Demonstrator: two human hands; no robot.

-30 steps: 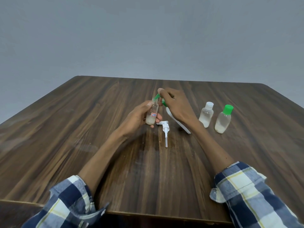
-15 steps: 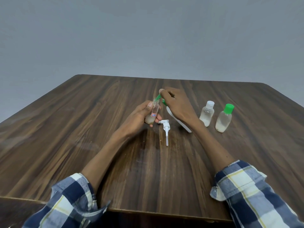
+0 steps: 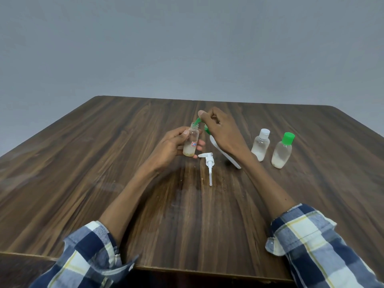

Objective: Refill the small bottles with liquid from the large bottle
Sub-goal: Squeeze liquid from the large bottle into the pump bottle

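The small bottle [image 3: 191,143] is gripped upright above the table [image 3: 104,163] by the left hand [image 3: 170,146]; the large bottle [image 3: 223,151] is clasped, tilted, by the right hand [image 3: 220,132]. Its green spout [image 3: 197,121] should be kept at the mouth and squeezed gently.

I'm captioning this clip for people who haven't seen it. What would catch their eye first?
Mid-table, the left hand holds a small open bottle upright while the right hand tips the large bottle's green nozzle into its mouth. A white pump head lies just in front. To the right stand a white-capped bottle and a green-capped bottle.
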